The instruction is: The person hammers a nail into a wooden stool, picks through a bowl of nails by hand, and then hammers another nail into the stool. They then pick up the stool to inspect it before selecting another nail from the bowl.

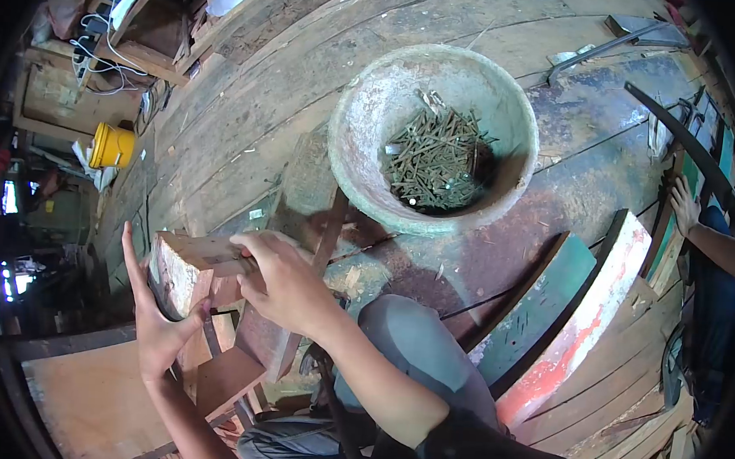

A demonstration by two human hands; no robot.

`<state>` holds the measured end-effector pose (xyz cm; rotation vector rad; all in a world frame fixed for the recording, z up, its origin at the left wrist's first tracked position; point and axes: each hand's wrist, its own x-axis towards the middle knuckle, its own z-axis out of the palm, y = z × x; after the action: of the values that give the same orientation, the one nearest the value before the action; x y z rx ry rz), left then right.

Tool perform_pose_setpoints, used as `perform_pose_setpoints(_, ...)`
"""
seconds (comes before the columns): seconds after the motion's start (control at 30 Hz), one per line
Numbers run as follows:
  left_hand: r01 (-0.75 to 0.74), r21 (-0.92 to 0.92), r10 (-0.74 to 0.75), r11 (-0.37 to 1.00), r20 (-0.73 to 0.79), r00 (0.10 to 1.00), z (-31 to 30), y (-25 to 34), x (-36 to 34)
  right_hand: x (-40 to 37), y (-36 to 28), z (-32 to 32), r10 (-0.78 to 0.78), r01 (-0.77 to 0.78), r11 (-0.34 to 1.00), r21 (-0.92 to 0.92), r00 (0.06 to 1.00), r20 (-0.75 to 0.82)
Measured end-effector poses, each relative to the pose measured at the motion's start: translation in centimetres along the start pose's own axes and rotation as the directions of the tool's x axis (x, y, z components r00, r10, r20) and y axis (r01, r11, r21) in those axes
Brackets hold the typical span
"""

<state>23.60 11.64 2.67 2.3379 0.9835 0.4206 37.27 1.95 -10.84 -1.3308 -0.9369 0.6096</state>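
Observation:
A wooden block [181, 273], with worn whitish paint on one face, is up in front of me at the left. My left hand [162, 335] grips its lower left side, thumb against the near edge and one finger stretched up along it. From the right, my right hand [287, 283] has its thumb and curled fingers on the block's other end. Other wooden pieces [232, 373] sit just below, partly covered by my arms. A large whitish bucket [352, 136] stands ahead, with many nails [439, 158] inside.
Curved boards, one green [540, 299] and one white and red [584, 327], lie to the right on the plank floor [256, 130]. A hand saw [685, 135] is beyond them. Another person's hand [684, 205] rests on boards at far right. A yellow bucket [113, 147] is at left.

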Motion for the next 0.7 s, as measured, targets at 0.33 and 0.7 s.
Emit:
perform_pose_setpoints(0.33, -0.023, 0.124, 0.019, 0.992, 0.028, 0.999, -0.6, 0.0, -0.1, 1.0, -0.9, -1.1, -0.071, 0.079, 0.967, 0.241, 0.997, -0.044)
perform_pose_setpoints(0.7, -0.492, 0.208, 0.483, 0.846, 0.097, 0.870, 2.4, 2.5, -8.6, 0.7, 0.1, -0.3, 0.172, -0.167, 0.854, 0.493, 0.984, 0.036)
